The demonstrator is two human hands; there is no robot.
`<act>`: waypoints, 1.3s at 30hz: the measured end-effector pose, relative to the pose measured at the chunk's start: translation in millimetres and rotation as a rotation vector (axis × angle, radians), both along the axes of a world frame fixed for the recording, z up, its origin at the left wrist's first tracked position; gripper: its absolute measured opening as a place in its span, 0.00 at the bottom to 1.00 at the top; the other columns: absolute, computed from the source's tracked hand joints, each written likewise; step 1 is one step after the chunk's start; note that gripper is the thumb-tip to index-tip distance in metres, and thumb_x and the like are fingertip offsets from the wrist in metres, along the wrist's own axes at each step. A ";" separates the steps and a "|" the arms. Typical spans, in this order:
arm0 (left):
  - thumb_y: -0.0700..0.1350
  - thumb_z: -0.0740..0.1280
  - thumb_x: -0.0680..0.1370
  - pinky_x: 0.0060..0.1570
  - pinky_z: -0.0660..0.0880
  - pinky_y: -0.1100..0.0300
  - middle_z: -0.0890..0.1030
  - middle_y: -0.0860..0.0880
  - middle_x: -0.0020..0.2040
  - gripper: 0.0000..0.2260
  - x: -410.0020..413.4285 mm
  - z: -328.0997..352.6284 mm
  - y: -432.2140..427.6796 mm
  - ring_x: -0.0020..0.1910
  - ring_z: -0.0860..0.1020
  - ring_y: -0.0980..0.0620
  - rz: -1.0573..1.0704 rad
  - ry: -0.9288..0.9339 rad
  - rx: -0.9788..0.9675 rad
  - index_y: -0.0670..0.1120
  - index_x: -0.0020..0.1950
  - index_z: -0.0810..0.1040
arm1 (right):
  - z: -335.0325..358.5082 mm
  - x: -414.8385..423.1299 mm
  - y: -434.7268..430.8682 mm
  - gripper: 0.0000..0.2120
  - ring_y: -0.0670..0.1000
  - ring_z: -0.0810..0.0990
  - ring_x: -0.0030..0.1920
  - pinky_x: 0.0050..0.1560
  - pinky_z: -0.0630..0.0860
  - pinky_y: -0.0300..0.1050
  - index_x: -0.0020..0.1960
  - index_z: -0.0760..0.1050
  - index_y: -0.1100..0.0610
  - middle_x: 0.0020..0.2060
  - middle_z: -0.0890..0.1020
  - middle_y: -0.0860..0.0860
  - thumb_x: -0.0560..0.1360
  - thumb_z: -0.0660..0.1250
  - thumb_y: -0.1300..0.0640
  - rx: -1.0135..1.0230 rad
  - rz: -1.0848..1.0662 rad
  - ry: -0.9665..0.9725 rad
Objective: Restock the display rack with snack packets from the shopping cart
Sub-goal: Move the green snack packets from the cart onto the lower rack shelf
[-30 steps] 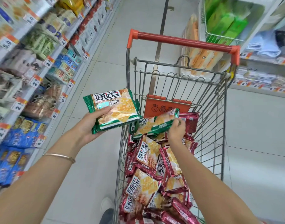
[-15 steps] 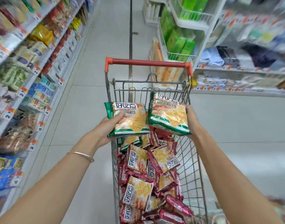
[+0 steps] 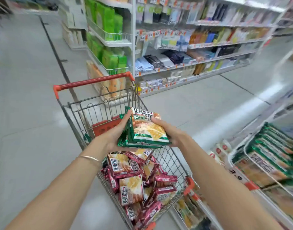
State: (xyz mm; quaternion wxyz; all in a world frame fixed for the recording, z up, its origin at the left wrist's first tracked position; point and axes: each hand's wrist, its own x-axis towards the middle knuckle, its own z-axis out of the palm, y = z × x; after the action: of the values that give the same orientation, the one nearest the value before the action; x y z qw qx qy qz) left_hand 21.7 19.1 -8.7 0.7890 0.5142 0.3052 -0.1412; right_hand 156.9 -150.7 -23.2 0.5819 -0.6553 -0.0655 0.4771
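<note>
A stack of green snack packets (image 3: 147,130) is gripped by its side edges between the left hand (image 3: 115,136) and the right hand (image 3: 169,130), above the handle end of the shopping cart (image 3: 174,163). Carrying is judged the step in hand; next, a swing right to the display rack (image 3: 247,147) is called for. The stack is held face up, its long axis pointing toward the cart's handle, title end farthest.

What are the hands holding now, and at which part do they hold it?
A stack of green snack packets, above the cart. The left hand grips its left edge, the right hand its right edge.
</note>
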 end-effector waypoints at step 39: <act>0.49 0.79 0.71 0.61 0.75 0.55 0.80 0.51 0.61 0.32 259.1 -30.8 -542.2 0.59 0.79 0.50 -0.743 -0.883 0.531 0.51 0.71 0.68 | -12.1 42.7 -542.3 0.56 0.56 0.59 0.78 0.75 0.60 0.51 0.81 0.39 0.52 0.79 0.56 0.53 0.70 0.73 0.38 -0.432 -0.945 -0.813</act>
State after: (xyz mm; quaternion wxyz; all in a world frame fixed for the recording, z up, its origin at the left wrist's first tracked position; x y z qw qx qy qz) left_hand 280.8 -523.1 -39.6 0.5846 0.7736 -0.2230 -0.1000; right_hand 199.6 -693.0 -35.3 0.5131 -0.8435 0.1118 -0.1125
